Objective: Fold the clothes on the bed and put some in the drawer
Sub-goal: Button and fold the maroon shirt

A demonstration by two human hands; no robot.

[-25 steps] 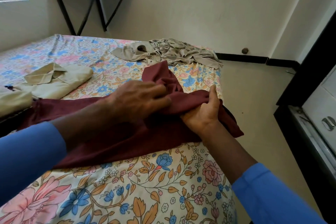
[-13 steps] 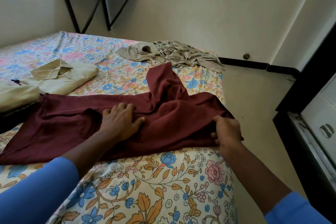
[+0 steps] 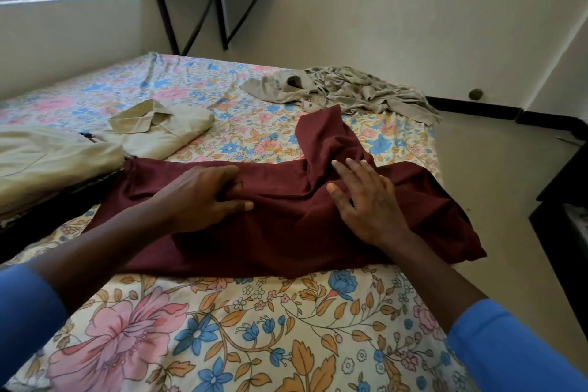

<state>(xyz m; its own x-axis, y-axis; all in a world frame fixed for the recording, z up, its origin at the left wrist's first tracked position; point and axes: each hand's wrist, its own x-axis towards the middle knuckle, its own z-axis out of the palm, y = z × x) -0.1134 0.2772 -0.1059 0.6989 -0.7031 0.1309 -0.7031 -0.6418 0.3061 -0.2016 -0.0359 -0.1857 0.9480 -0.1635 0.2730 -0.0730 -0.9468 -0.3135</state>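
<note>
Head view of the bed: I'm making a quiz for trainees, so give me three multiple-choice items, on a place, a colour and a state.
1. Where lies the crumpled grey garment? A) far right corner of the bed B) floor C) shelf
2. Colour of the garment being folded? A) blue B) maroon C) white
3. The left hand is: A) lifted clear B) flat C) pinching a fold
1A, it sprawls at the bed's far edge; 2B, dark red cloth; 3C, it nips a ridge of cloth.
</note>
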